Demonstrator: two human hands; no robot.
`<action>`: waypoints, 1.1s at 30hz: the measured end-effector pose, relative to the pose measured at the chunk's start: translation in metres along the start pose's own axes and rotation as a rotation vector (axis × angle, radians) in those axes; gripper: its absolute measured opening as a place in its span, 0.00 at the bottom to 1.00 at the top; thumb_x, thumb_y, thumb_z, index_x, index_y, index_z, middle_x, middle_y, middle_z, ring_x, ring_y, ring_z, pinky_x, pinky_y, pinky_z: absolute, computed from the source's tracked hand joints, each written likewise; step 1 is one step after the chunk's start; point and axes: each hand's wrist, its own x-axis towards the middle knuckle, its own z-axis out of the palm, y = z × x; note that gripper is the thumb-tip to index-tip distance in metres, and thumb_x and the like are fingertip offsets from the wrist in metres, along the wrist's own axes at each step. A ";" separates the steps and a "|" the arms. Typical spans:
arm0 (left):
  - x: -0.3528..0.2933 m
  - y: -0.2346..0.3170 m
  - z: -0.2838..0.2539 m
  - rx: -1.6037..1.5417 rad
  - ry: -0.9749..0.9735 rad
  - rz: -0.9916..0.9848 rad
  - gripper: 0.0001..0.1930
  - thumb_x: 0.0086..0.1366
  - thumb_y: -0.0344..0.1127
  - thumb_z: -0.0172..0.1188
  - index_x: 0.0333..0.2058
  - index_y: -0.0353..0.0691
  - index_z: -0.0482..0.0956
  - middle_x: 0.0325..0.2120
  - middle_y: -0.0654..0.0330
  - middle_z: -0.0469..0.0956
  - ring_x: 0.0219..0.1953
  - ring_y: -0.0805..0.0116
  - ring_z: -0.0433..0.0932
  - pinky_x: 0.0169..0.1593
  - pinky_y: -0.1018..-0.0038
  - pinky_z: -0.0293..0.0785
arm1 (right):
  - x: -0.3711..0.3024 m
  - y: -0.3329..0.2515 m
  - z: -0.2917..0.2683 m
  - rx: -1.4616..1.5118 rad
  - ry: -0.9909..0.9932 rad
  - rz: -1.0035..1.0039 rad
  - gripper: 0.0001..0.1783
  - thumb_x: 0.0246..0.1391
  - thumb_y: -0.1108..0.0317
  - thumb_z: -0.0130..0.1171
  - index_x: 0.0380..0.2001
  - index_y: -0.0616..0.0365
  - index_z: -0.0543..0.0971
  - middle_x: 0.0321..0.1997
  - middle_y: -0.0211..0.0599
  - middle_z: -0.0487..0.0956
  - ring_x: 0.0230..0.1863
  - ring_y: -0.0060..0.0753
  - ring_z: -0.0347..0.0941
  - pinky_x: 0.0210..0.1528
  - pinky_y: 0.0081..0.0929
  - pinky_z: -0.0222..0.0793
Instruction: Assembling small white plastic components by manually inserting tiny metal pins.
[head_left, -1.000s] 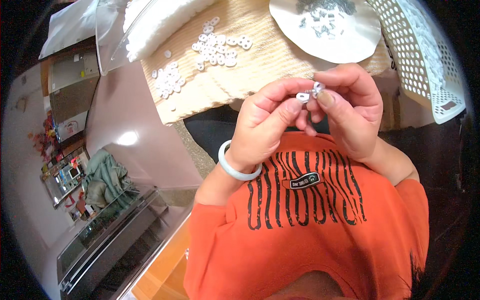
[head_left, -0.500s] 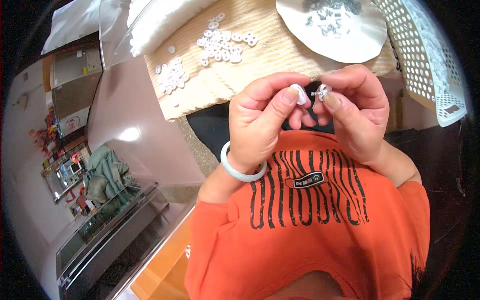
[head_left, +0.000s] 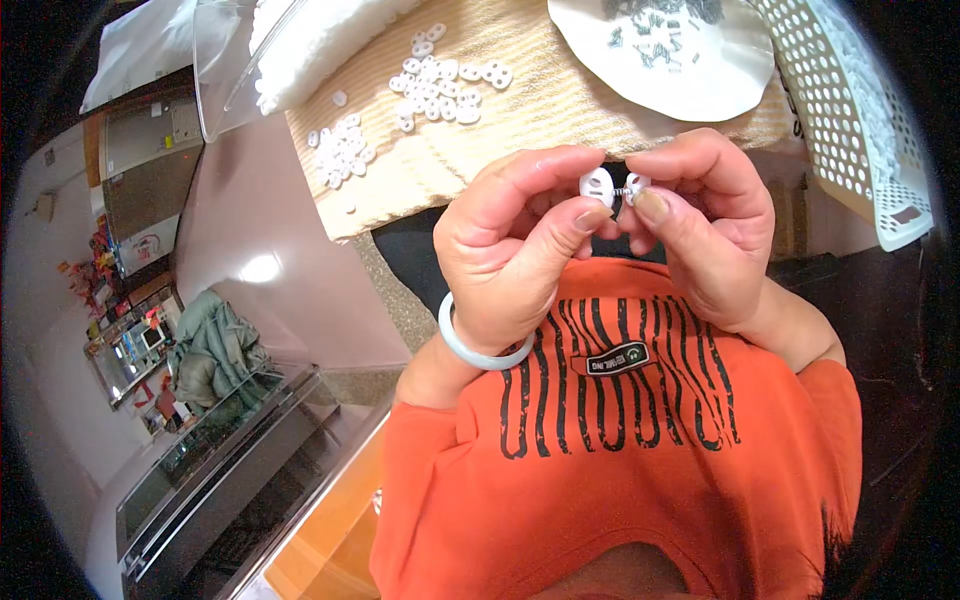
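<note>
Wht disc [head_left: 596,184] moved to spring [head_left: 621,191] | hands [head_left: 508,238] pinch disc (L), wht pc [head_left: 634,181] (R) | plate [head_left: 695,97] beside basket [head_left: 845,165]

Bare striped cloth [head_left: 535,112]: open passage between the loose white pieces [head_left: 438,88] and the white plate [head_left: 690,98]; a perforated basket [head_left: 822,112] obstructs the right.

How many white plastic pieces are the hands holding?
2: one white piece in the left hand, a second white piece in the right hand; more may be hidden.
</note>
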 end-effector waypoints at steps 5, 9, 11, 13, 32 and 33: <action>0.001 0.001 -0.001 0.279 0.004 0.156 0.12 0.53 0.21 0.60 0.39 0.30 0.76 0.28 0.57 0.76 0.27 0.74 0.75 0.30 0.83 0.70 | -0.001 0.000 0.002 -0.029 0.023 0.016 0.09 0.54 0.78 0.51 0.39 0.62 0.72 0.31 0.30 0.76 0.30 0.13 0.71 0.30 0.10 0.66; 0.003 -0.001 -0.001 0.450 -0.036 0.301 0.13 0.52 0.21 0.61 0.39 0.30 0.76 0.27 0.56 0.76 0.27 0.69 0.76 0.32 0.79 0.71 | -0.001 0.002 0.003 -0.036 0.007 0.010 0.09 0.54 0.78 0.50 0.39 0.62 0.72 0.32 0.30 0.76 0.31 0.13 0.71 0.30 0.09 0.66; 0.003 0.000 0.000 0.452 -0.043 0.293 0.13 0.52 0.21 0.60 0.39 0.31 0.76 0.27 0.56 0.77 0.27 0.69 0.76 0.32 0.79 0.71 | 0.000 0.003 0.004 0.016 0.024 0.009 0.09 0.53 0.78 0.51 0.39 0.62 0.72 0.31 0.28 0.75 0.30 0.12 0.70 0.29 0.09 0.66; 0.004 0.000 -0.001 0.454 -0.050 0.284 0.13 0.52 0.22 0.60 0.39 0.31 0.76 0.27 0.56 0.77 0.27 0.69 0.76 0.32 0.79 0.71 | 0.000 0.003 0.002 0.019 0.017 0.041 0.10 0.53 0.78 0.51 0.40 0.62 0.71 0.31 0.28 0.75 0.29 0.12 0.70 0.29 0.09 0.66; -0.005 -0.016 0.006 0.109 0.055 0.093 0.08 0.59 0.22 0.54 0.38 0.28 0.74 0.28 0.59 0.74 0.26 0.76 0.74 0.30 0.83 0.71 | 0.001 0.000 0.007 0.052 0.035 0.196 0.19 0.52 0.77 0.51 0.48 0.61 0.63 0.27 0.28 0.74 0.28 0.14 0.70 0.28 0.10 0.63; -0.005 -0.016 0.007 -0.013 0.066 0.043 0.07 0.59 0.22 0.54 0.37 0.28 0.74 0.28 0.59 0.74 0.26 0.77 0.74 0.31 0.83 0.71 | 0.001 0.000 0.007 0.052 0.036 0.199 0.19 0.52 0.77 0.51 0.48 0.61 0.63 0.27 0.28 0.74 0.28 0.14 0.70 0.28 0.10 0.63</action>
